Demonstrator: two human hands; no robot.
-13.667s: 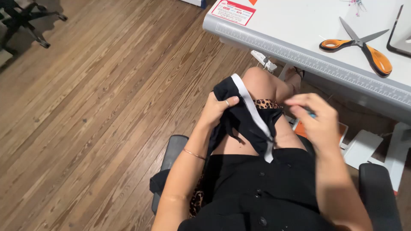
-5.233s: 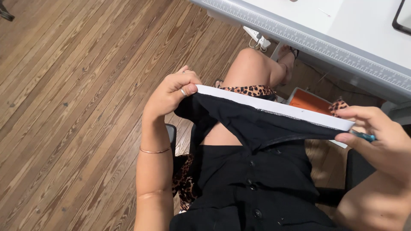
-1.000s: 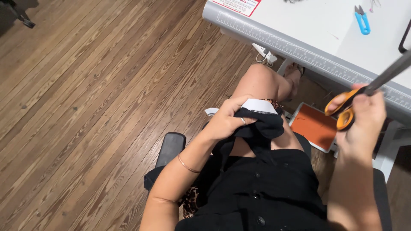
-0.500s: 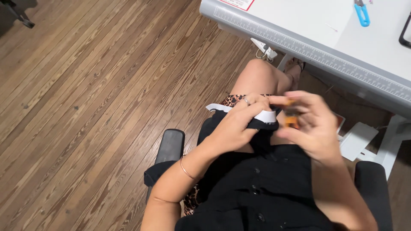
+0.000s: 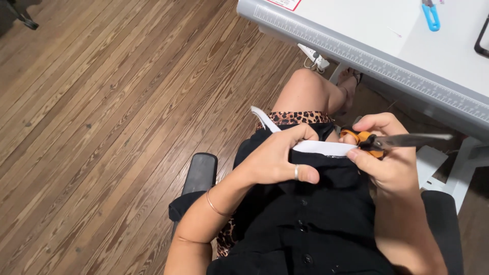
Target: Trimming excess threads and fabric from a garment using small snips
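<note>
Scissors (image 5: 392, 141): glossy orange plastic handles, smooth grey metal blades. Black garment (image 5: 305, 214): matt cloth, white cloth band (image 5: 321, 147). Floor (image 5: 102, 127): grained brown wood planks, slight sheen. Table (image 5: 367, 30): smooth, matt white top.

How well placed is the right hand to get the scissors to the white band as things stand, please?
Probably well. The right hand holds the scissors right beside the white band, which the left hand pins against the black fabric on the lap. Nothing lies between them, though the blades point away toward the table.
</note>
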